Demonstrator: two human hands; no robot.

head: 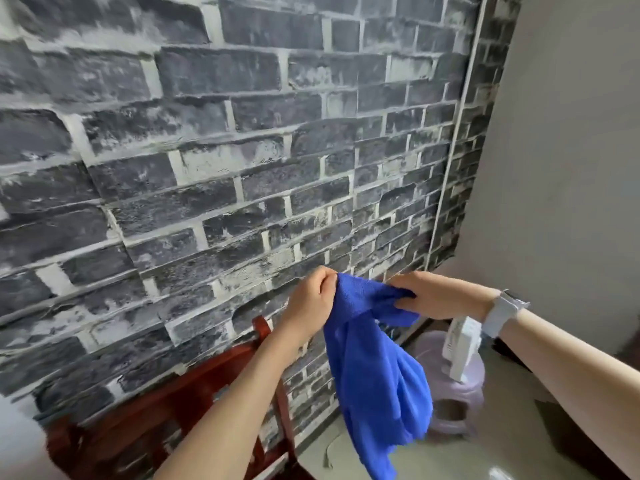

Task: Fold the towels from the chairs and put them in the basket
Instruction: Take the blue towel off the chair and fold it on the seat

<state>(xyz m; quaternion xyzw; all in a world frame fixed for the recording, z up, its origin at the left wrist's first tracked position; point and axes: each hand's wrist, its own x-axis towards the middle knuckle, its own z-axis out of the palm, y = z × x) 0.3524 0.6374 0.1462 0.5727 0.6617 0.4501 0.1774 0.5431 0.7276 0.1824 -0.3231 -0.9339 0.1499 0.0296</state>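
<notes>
While held in the air before the brick wall (207, 140), blue towel (375, 368) hangs long axis down. Left hand (311, 303) pinching one top corner, right hand (433, 295) gripping bunched top edge just beside; chair (166, 403) lower left, basket unseen.

I am seeing a blue towel (374, 368) looking like soft, matt, fuzzy microfibre cloth. The chair (180, 403) is showing dark red wood with a glossy varnish. The stool (460, 386) is looking like smooth lilac plastic, and the brick-patterned wall (207, 150) is appearing rough and matt.
</notes>
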